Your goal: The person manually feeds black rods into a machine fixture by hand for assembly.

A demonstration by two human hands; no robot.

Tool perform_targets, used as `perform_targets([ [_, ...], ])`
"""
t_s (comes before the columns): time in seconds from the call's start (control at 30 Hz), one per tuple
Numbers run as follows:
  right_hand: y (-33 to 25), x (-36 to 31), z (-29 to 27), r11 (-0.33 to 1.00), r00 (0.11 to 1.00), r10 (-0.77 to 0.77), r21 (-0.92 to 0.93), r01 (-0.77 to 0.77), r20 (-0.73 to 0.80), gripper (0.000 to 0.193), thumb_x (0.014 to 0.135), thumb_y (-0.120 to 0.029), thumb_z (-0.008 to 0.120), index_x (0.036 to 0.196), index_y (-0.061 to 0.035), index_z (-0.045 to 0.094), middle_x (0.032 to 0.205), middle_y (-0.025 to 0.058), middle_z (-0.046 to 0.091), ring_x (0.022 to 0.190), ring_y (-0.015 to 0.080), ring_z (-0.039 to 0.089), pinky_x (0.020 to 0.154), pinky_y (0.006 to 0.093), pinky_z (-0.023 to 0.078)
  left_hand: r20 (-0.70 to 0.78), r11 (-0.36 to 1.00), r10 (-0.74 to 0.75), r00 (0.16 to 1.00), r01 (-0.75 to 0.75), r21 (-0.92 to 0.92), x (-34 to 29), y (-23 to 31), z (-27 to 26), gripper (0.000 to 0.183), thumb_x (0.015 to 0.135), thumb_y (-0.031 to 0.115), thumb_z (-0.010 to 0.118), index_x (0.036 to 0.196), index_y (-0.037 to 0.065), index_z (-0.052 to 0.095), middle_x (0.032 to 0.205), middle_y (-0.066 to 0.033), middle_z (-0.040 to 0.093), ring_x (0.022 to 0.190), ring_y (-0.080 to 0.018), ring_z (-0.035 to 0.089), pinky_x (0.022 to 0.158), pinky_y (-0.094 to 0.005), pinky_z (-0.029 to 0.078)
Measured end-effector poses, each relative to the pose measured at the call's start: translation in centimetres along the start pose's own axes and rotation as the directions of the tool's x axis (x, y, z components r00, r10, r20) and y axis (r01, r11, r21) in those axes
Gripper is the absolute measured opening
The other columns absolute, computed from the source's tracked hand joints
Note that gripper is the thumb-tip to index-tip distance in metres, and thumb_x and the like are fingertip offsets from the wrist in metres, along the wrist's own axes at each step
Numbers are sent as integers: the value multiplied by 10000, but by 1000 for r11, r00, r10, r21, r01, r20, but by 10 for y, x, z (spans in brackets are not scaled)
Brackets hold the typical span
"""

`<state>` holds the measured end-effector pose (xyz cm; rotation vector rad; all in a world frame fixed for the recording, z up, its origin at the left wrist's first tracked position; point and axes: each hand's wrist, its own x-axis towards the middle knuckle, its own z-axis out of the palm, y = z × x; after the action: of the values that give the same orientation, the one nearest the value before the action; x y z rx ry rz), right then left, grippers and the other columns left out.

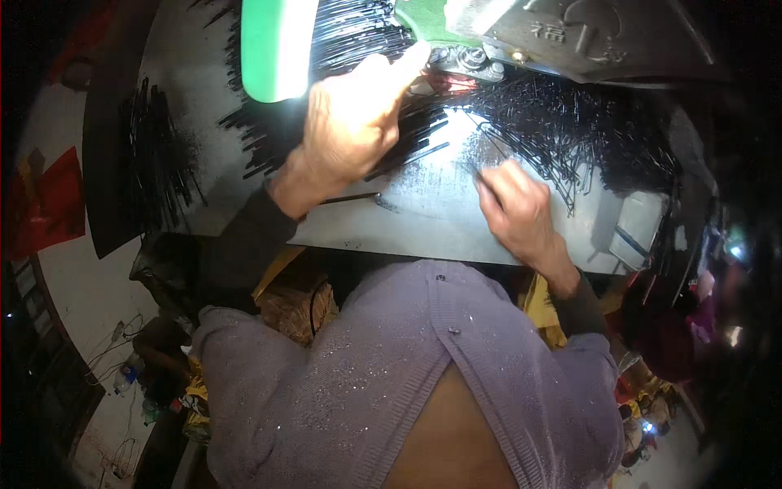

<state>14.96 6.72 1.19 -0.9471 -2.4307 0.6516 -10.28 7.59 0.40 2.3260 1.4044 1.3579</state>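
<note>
My left hand [354,126] is closed, its index finger reaching up to the metal clamp block with bolts [468,61] on a green machine [436,23]. Whatever lies inside its fingers is hidden. Lower and to the right, my right hand [517,208] is closed with thumb and index finger pinched. A dark speck shows at those fingertips, too small to name. Between the hands is the pale, dust-marked table top [440,213]. Thin black rods [538,130] lie in a tangled heap beyond my right hand, and more black rods [350,37] lie behind my left hand.
A bright green-and-white lamp [265,49] hangs over the far left. Above the clamp is a dark metal cover [586,37]. Another bundle of black rods [155,159] lies at left. A clear plastic box [639,224] sits at the right; a red sheet [53,208] is far left.
</note>
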Motion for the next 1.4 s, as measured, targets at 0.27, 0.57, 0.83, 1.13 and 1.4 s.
perform_targets([
  [0.27, 1, 49, 19, 756, 923, 383, 584, -296, -27, 100, 835, -3, 565, 928, 16, 536, 668, 49, 552, 485, 59, 491, 440, 201, 392, 1, 967, -214, 977, 212, -142, -7, 14, 17, 440, 740, -80, 565, 1166, 28, 585, 724, -145, 576, 596, -266, 559, 564, -319, 460],
  [0.57, -5, 65, 21, 574, 891, 444, 733, -364, 94, 170, 873, -24, 529, 1032, 36, 530, 722, 57, 571, 496, 47, 490, 440, 172, 412, -22, 945, -276, 961, 267, -189, -7, 14, 20, 398, 746, -72, 561, 1130, 21, 606, 780, -161, 611, 651, -279, 597, 612, -312, 485],
  [0.83, -7, 67, 18, 527, 882, 460, 767, -367, 106, 149, 880, -25, 530, 1021, 25, 535, 728, 58, 568, 509, 44, 488, 437, 163, 404, -36, 952, -261, 965, 251, -173, -7, 11, 24, 426, 725, -70, 565, 1137, 31, 602, 744, -145, 594, 617, -284, 581, 578, -329, 476],
  [1.13, -1, 67, 17, 523, 891, 445, 781, -342, 92, 117, 882, -39, 533, 988, 11, 542, 700, 54, 571, 504, 51, 505, 423, 175, 405, 25, 975, -221, 975, 220, 40, -2, 15, 22, 407, 732, -25, 592, 1127, 71, 602, 693, -104, 549, 547, -253, 558, 504, -337, 455],
  [1.4, 11, 71, 17, 499, 897, 441, 820, -279, 36, 114, 875, -24, 534, 979, 8, 566, 687, 46, 574, 481, 45, 500, 413, 178, 415, -12, 983, -86, 996, 87, 162, 12, 9, 26, 438, 754, -61, 627, 1162, 95, 596, 665, -80, 530, 534, -195, 539, 497, -270, 457],
])
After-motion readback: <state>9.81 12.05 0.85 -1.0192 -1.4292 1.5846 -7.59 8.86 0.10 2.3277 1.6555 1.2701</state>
